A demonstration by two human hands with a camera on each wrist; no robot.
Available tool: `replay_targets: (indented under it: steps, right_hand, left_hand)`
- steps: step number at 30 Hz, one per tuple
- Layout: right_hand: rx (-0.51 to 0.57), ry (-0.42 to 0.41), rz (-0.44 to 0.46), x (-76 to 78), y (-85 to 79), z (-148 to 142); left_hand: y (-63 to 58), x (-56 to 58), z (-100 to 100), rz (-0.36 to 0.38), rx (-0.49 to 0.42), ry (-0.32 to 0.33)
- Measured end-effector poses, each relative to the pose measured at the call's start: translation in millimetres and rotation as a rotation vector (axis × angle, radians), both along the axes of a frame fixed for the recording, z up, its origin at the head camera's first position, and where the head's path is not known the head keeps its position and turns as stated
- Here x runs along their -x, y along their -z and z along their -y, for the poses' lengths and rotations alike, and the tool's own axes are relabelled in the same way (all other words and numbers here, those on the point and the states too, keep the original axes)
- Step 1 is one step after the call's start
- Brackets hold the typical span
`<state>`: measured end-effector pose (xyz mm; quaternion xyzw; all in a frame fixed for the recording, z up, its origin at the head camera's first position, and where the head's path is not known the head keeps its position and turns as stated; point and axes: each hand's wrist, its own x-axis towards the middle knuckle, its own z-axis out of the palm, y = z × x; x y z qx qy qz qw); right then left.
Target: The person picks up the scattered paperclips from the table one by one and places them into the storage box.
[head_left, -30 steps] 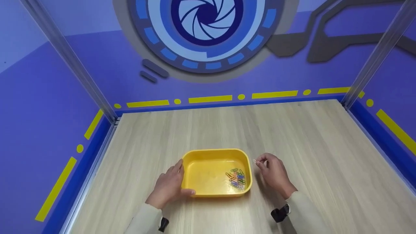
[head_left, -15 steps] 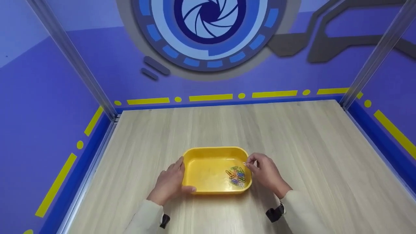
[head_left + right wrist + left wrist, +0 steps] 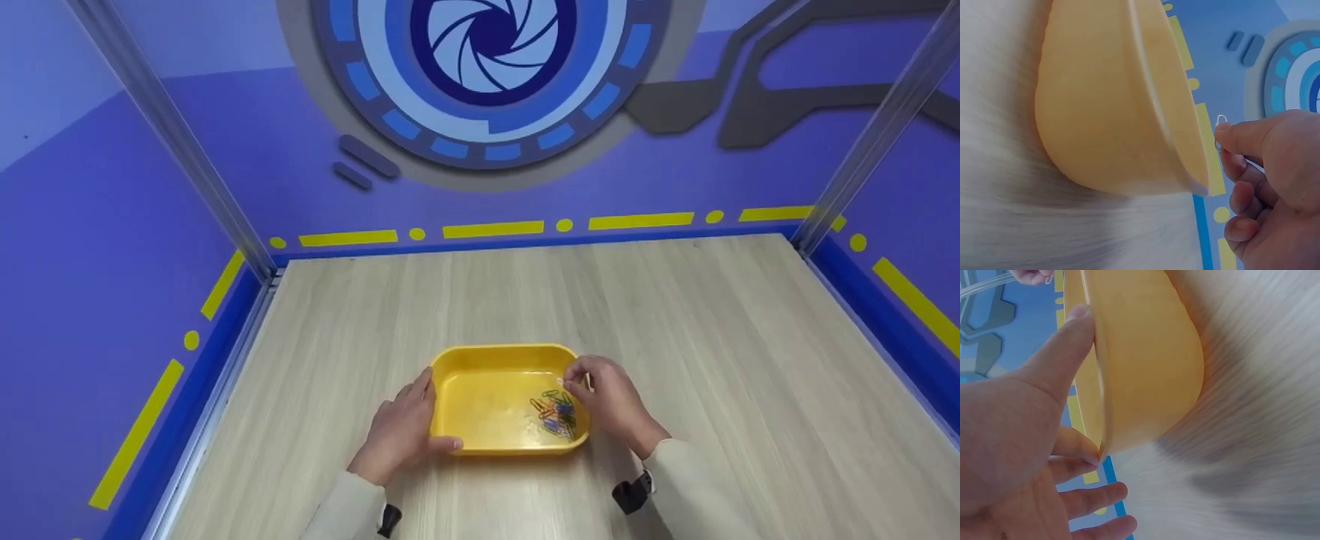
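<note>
In the head view a yellow plastic tray (image 3: pixel 480 405) stands on the wooden table, with a small heap of coloured paper clips (image 3: pixel 556 415) inside near its right end. My left hand (image 3: pixel 397 431) holds the tray's near left corner, thumb on the near rim and index finger (image 3: pixel 1075 444) on the left rim; the other fingers stretch out beyond it. Above the tray's right rim, my right hand (image 3: pixel 611 397) pinches one white paper clip (image 3: pixel 1221 120) between thumb and index finger. The heap is hidden from both wrist views by the tray's walls.
The pale wooden table (image 3: pixel 675 315) extends around the tray. Blue and purple panels (image 3: pixel 225 150) with yellow marks close it off at the back and sides, joined by metal posts at the corners. A black band (image 3: pixel 631 493) sits at the right wrist.
From right of the tray, my right hand has moved left with the white paper clip until it is over the right rim. My left hand has stayed at the tray's left corner.
</note>
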<state>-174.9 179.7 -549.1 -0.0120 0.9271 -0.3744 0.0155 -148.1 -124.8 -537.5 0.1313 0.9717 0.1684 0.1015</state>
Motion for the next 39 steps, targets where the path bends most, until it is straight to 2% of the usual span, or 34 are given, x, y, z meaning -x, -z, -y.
replay_targets:
  steps: [12,19,28,39]
  right_hand:
    - [-0.034,-0.001,0.062,4.1,8.5,3.2]
    - [-0.018,0.005,0.070,4.8,7.8,4.1]
    - [-0.022,0.004,0.069,5.4,5.8,4.7]
    - [-0.058,-0.003,0.078,8.9,5.0,4.3]
  left_hand:
    - [1.4,0.4,-0.7,0.028,0.001,-0.024]
    - [1.1,1.2,0.3,0.013,0.001,-0.003]
    - [1.0,2.7,-1.9,0.054,-0.001,-0.037]
    - [-2.3,3.3,-3.1,0.071,0.020,-0.042]
